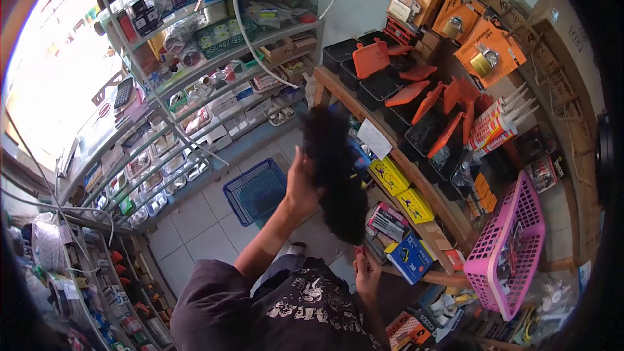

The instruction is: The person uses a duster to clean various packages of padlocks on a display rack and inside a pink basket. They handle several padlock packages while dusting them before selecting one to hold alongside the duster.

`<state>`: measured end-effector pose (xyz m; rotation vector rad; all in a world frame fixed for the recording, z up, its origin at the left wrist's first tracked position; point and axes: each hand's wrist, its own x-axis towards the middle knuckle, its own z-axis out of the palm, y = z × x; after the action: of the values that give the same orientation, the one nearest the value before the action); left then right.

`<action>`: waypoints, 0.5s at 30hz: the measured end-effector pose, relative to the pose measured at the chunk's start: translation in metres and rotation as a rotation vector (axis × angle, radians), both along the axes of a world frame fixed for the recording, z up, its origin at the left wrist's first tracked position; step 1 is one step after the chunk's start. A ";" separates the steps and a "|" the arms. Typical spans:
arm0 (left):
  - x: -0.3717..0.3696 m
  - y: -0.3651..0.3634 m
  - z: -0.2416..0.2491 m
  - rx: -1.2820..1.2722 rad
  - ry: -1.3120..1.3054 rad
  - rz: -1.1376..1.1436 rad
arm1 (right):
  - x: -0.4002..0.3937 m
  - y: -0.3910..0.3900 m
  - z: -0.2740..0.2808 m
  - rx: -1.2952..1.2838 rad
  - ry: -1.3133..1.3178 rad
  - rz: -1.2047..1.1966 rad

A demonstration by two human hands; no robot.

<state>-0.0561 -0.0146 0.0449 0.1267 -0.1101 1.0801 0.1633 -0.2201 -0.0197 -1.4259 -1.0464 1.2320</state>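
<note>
A black, fluffy feather duster (335, 175) hangs upright in front of my body, above the floor. My left hand (301, 185) is closed against the side of its feathers, with the thumb up and the other fingers partly hidden behind them. Lower down, my right hand (367, 274) pinches the reddish handle end (359, 250) just beneath the feathers. Close to that hand, a blue 3M box (411, 258) leans beside the wooden rack.
A blue basket (229, 196) stands on the tiled floor. Glass shelves (214, 58) line the far left. On the right are black bins (383, 84) with orange lids, yellow boxes (415, 205), sealant tubes (497, 123), padlocks (482, 62) and a pink basket (484, 273).
</note>
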 end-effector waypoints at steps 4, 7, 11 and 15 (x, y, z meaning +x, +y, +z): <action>-0.014 0.021 0.038 -0.028 0.273 0.376 | 0.009 -0.022 0.003 0.043 -0.127 0.051; -0.020 0.024 0.034 -0.011 0.362 0.425 | 0.021 -0.023 0.003 0.185 -0.215 -0.024; -0.013 0.030 0.030 -0.038 0.232 0.365 | 0.014 -0.026 0.014 0.111 -0.245 0.077; -0.012 0.038 0.020 -0.014 0.198 0.385 | 0.024 -0.021 0.024 0.151 -0.219 -0.087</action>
<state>-0.0684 0.0230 0.0647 0.2479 0.1047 1.4453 0.1874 -0.2407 0.0042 -1.4948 -1.1859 0.9302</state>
